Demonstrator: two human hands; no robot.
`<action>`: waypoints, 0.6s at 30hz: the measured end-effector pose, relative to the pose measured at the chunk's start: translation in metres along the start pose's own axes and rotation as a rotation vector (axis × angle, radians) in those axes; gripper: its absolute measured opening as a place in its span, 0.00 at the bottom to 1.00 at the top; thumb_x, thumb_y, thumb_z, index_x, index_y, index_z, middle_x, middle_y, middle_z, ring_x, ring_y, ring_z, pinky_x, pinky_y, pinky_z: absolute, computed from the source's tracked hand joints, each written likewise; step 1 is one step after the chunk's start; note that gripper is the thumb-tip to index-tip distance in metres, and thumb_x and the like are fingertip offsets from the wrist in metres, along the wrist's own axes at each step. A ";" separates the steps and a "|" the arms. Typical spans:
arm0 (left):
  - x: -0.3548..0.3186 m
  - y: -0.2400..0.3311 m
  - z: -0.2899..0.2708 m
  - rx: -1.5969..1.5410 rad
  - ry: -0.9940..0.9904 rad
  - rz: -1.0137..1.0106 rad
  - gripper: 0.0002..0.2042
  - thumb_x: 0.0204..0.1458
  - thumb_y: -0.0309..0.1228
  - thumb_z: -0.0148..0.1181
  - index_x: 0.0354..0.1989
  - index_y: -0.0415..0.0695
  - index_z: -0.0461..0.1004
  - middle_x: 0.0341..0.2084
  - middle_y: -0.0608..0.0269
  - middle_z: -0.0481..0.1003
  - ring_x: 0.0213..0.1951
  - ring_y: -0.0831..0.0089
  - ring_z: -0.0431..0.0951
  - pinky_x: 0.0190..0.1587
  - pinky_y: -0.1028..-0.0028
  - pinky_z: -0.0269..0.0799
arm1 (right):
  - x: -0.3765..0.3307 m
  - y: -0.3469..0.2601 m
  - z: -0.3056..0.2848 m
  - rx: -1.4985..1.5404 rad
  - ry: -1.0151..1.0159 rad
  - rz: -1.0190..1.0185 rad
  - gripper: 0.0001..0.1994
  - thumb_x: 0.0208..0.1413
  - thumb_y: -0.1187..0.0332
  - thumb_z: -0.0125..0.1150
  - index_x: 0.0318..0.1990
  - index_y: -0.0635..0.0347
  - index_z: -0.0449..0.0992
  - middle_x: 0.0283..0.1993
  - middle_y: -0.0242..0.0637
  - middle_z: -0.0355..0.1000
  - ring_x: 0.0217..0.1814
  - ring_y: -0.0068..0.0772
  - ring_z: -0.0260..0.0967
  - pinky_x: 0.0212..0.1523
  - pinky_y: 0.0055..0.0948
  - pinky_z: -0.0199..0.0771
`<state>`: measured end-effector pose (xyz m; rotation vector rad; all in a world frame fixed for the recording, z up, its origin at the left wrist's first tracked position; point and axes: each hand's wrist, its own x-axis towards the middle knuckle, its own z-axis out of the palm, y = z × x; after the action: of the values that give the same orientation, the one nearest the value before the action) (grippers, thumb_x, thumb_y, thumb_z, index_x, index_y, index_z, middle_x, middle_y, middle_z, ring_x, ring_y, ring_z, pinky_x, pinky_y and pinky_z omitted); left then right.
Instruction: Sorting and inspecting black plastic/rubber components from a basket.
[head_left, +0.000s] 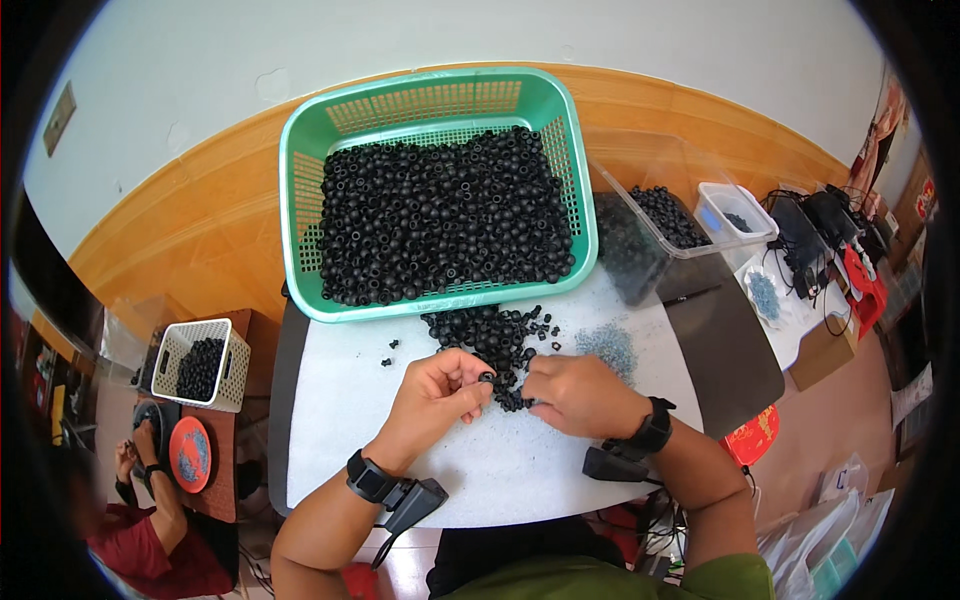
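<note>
My left hand (440, 395) pinches a small black ring-shaped part (487, 378) between thumb and fingertips, its hollow end showing. Just to the right, my right hand (580, 393) has its fingers curled together at the edge of a loose pile of black parts (485, 332); whatever they hold is hidden. The pile spreads over a white work surface (345, 440), below a green basket (584, 215) filled with the same black parts. Small pale-blue pieces (608, 348) lie scattered beyond my right hand. Each wrist wears a black strapped device.
A clear plastic bin (690, 248) with black parts stands right of the basket, beside a small white tub (708, 208). A dark pen-like stick (692, 295) lies near it. At left, another person (165, 535) works by a cream basket (240, 365) and a red-orange plate (178, 450).
</note>
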<state>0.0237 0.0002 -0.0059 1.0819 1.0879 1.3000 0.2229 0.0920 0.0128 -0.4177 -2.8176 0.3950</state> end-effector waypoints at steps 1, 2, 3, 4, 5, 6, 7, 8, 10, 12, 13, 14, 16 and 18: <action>0.001 0.000 0.000 -0.002 -0.001 -0.005 0.05 0.50 0.20 0.56 0.35 0.39 0.73 0.23 0.65 0.74 0.22 0.84 0.72 0.24 0.85 0.67 | 0.001 -0.001 0.007 -0.032 -0.001 -0.001 0.05 0.40 0.72 0.59 0.25 0.62 0.71 0.30 0.37 0.67 0.34 0.40 0.70 0.32 0.36 0.72; 0.001 0.000 0.001 -0.004 -0.003 -0.009 0.05 0.50 0.20 0.56 0.35 0.39 0.73 0.23 0.65 0.74 0.22 0.84 0.71 0.24 0.85 0.67 | 0.001 0.000 0.011 -0.065 -0.001 -0.002 0.05 0.39 0.72 0.60 0.24 0.62 0.71 0.30 0.37 0.66 0.35 0.40 0.70 0.33 0.36 0.71; 0.002 -0.001 0.001 -0.005 -0.006 -0.008 0.05 0.50 0.20 0.56 0.35 0.39 0.73 0.23 0.65 0.74 0.22 0.84 0.71 0.24 0.85 0.67 | 0.001 0.001 0.011 -0.068 -0.001 0.000 0.05 0.39 0.72 0.60 0.24 0.62 0.71 0.30 0.37 0.66 0.35 0.40 0.70 0.33 0.36 0.71; 0.002 -0.001 0.001 -0.009 -0.010 -0.006 0.05 0.50 0.20 0.57 0.35 0.39 0.73 0.23 0.65 0.74 0.22 0.84 0.71 0.24 0.85 0.67 | 0.001 0.002 0.011 -0.032 0.026 -0.007 0.05 0.39 0.72 0.60 0.24 0.62 0.71 0.30 0.37 0.66 0.35 0.39 0.70 0.33 0.36 0.71; 0.002 -0.002 0.001 -0.014 -0.014 -0.003 0.05 0.50 0.21 0.57 0.35 0.39 0.73 0.23 0.66 0.74 0.22 0.84 0.72 0.23 0.85 0.67 | 0.002 0.002 0.011 0.002 0.054 -0.013 0.05 0.38 0.73 0.61 0.24 0.62 0.70 0.30 0.37 0.66 0.36 0.39 0.69 0.33 0.36 0.71; 0.001 -0.002 0.000 -0.014 -0.012 -0.001 0.05 0.50 0.21 0.57 0.35 0.39 0.73 0.23 0.66 0.74 0.22 0.84 0.72 0.23 0.85 0.67 | 0.003 0.002 0.011 0.002 0.053 -0.015 0.05 0.38 0.73 0.61 0.24 0.62 0.70 0.30 0.37 0.66 0.36 0.39 0.69 0.33 0.36 0.71; 0.001 -0.002 0.000 -0.012 -0.011 0.001 0.05 0.50 0.21 0.57 0.35 0.39 0.73 0.23 0.66 0.74 0.22 0.84 0.72 0.23 0.85 0.67 | 0.003 0.001 0.009 0.004 0.037 0.001 0.05 0.38 0.73 0.60 0.23 0.62 0.70 0.30 0.37 0.66 0.36 0.39 0.69 0.33 0.36 0.71; 0.001 -0.003 0.000 -0.010 -0.011 0.004 0.05 0.50 0.21 0.57 0.35 0.40 0.73 0.23 0.66 0.74 0.22 0.84 0.72 0.23 0.85 0.67 | 0.004 0.000 0.008 0.005 0.021 0.018 0.05 0.38 0.73 0.60 0.23 0.61 0.70 0.31 0.37 0.66 0.36 0.39 0.69 0.33 0.36 0.70; 0.001 -0.002 0.000 -0.013 -0.017 0.004 0.05 0.50 0.21 0.57 0.36 0.40 0.73 0.23 0.66 0.74 0.22 0.84 0.72 0.23 0.86 0.67 | 0.003 0.000 0.008 -0.010 0.009 0.003 0.05 0.38 0.74 0.60 0.24 0.61 0.70 0.31 0.37 0.66 0.36 0.39 0.68 0.33 0.36 0.70; 0.001 -0.001 0.000 -0.016 -0.022 0.004 0.05 0.50 0.21 0.57 0.36 0.40 0.73 0.22 0.66 0.75 0.22 0.85 0.72 0.23 0.86 0.67 | 0.003 0.001 0.008 -0.025 -0.004 -0.012 0.05 0.38 0.74 0.60 0.24 0.61 0.70 0.31 0.37 0.66 0.36 0.39 0.68 0.33 0.35 0.70; 0.000 -0.001 0.001 -0.019 -0.024 -0.005 0.04 0.50 0.22 0.57 0.35 0.40 0.73 0.22 0.67 0.74 0.22 0.85 0.71 0.23 0.86 0.66 | 0.003 0.002 0.008 -0.002 -0.001 -0.022 0.05 0.38 0.74 0.60 0.25 0.61 0.70 0.31 0.37 0.66 0.36 0.39 0.68 0.32 0.36 0.70; 0.000 0.000 0.001 -0.021 -0.026 -0.014 0.04 0.50 0.22 0.58 0.34 0.41 0.73 0.22 0.69 0.74 0.22 0.86 0.70 0.23 0.85 0.66 | 0.003 0.003 0.008 0.021 0.002 -0.031 0.06 0.38 0.74 0.60 0.25 0.60 0.70 0.30 0.37 0.66 0.36 0.39 0.68 0.32 0.36 0.70; 0.000 -0.001 0.000 -0.021 -0.031 -0.014 0.04 0.50 0.22 0.58 0.34 0.41 0.73 0.22 0.69 0.74 0.22 0.86 0.71 0.23 0.85 0.66 | 0.003 0.005 0.009 0.045 0.003 -0.039 0.06 0.38 0.74 0.60 0.26 0.60 0.70 0.30 0.37 0.66 0.36 0.39 0.68 0.32 0.36 0.70; 0.000 -0.002 0.000 -0.021 -0.036 -0.016 0.04 0.50 0.22 0.58 0.34 0.41 0.73 0.22 0.69 0.74 0.22 0.86 0.71 0.24 0.85 0.66 | 0.003 0.008 0.009 0.069 0.004 -0.047 0.07 0.37 0.74 0.61 0.27 0.60 0.70 0.30 0.37 0.66 0.36 0.39 0.68 0.32 0.36 0.70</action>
<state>0.0240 0.0003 -0.0081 1.0743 1.0518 1.2720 0.2193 0.0980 0.0023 -0.3368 -2.7950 0.4794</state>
